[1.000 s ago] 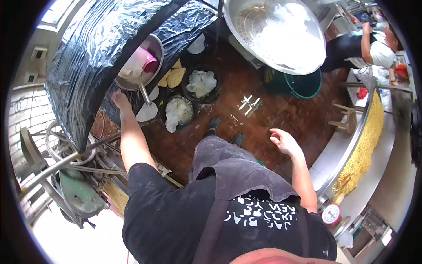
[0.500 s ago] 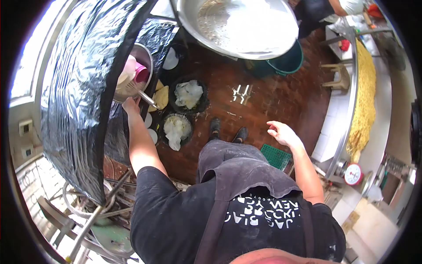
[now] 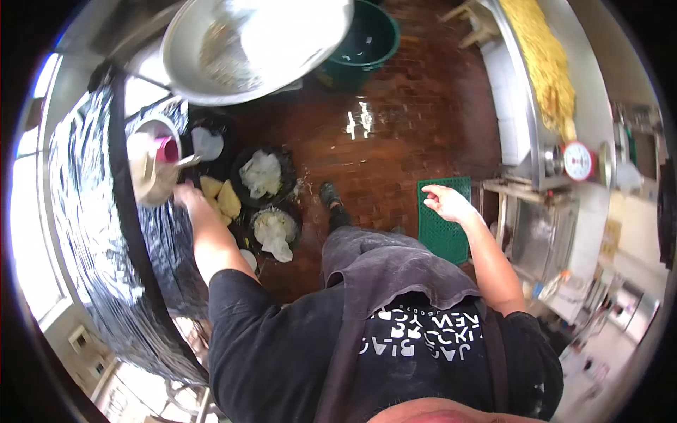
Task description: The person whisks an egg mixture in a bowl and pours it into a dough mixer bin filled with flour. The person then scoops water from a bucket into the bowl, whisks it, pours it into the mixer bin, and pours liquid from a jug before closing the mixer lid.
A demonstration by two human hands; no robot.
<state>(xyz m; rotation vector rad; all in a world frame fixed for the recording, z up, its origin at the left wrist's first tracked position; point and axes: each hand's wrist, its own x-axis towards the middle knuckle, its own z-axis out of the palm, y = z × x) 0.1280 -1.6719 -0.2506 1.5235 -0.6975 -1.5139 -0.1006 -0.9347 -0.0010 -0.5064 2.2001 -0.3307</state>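
My left hand [image 3: 185, 194] is at the lower right edge of a metal pot [image 3: 174, 130], just below its handle [image 3: 189, 161]. Its fingers are blurred and partly hidden, so any grip is unclear. Inside the pot are a pink cup [image 3: 166, 149] and something pale. My right hand [image 3: 447, 203] is held out with loosely bent fingers, nothing in it, above a green perforated mat [image 3: 443, 236].
Shiny black plastic [image 3: 92, 211] covers something at left. Two dark tubs hold pale bags [image 3: 261, 174] [image 3: 273, 234], beside yellow pieces [image 3: 227, 200]. A big metal basin [image 3: 185, 67], green tub [image 3: 360, 60], noodle-like food [image 3: 539, 63] and a scale [image 3: 577, 161] also show.
The view has turned right, so the basin and pot have shifted left in it. The green mat has come into view. My left hand stays near the pot; my right hand stays extended.
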